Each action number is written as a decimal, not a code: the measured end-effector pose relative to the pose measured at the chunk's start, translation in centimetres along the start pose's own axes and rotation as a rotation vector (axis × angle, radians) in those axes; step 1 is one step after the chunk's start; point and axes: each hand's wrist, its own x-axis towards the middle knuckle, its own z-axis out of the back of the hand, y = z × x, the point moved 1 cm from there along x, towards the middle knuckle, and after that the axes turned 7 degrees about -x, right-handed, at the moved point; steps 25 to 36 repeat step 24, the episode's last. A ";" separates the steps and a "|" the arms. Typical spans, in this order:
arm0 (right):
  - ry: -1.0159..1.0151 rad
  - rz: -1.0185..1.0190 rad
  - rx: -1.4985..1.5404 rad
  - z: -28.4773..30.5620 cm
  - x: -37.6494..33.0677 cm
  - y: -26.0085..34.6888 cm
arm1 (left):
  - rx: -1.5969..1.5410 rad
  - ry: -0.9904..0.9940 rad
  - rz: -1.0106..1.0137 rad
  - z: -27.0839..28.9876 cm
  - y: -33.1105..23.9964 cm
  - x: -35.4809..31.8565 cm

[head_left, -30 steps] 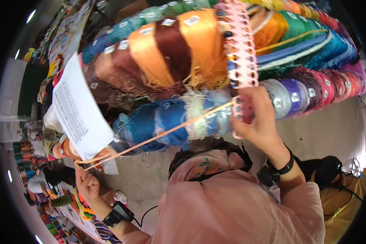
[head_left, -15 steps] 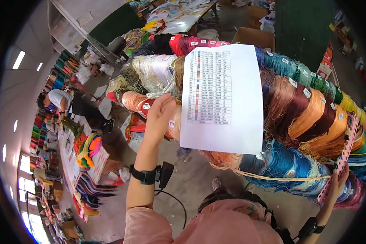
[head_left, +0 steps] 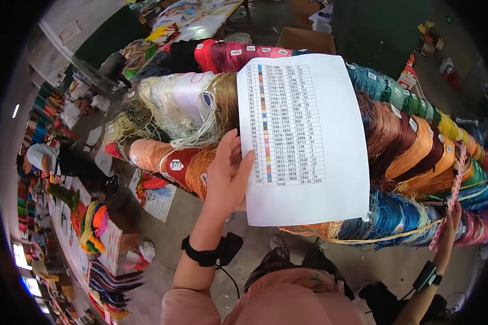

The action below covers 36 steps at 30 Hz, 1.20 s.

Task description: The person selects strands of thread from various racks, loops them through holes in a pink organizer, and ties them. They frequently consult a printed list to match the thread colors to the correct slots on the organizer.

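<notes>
A white sheet of paper, printed with a table and a column of small colour patches, is in front of me over bundled yarn. My left hand is at its left edge, thumb across the front and the other fingers bent at the edge, partly hidden. At the far right, my right hand is closed around a long pink strip with holes along it. A pale yellow strand runs from below the sheet toward this hand. Behind the paper lie rows of labelled thread skeins: orange and maroon, blue, cream.
At the left another person bends over a long table bearing bright yarn hanks. A cardboard box stands beyond the skeins. Another table with papers is at the back.
My left hand has moved from beside the paper onto its left edge, its thumb now over the front. The sheet appears larger and nearer. My right hand stays on the pink strip.
</notes>
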 end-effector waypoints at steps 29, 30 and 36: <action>0.031 -0.005 0.029 0.6 0.7 -0.4 | -0.212 0.078 0.090 -0.4 -0.4 0.8; 0.031 -0.005 0.029 0.6 0.7 -0.4 | -0.212 0.078 0.090 -0.4 -0.4 0.8; 0.031 -0.005 0.029 0.6 0.7 -0.4 | -0.212 0.078 0.090 -0.4 -0.4 0.8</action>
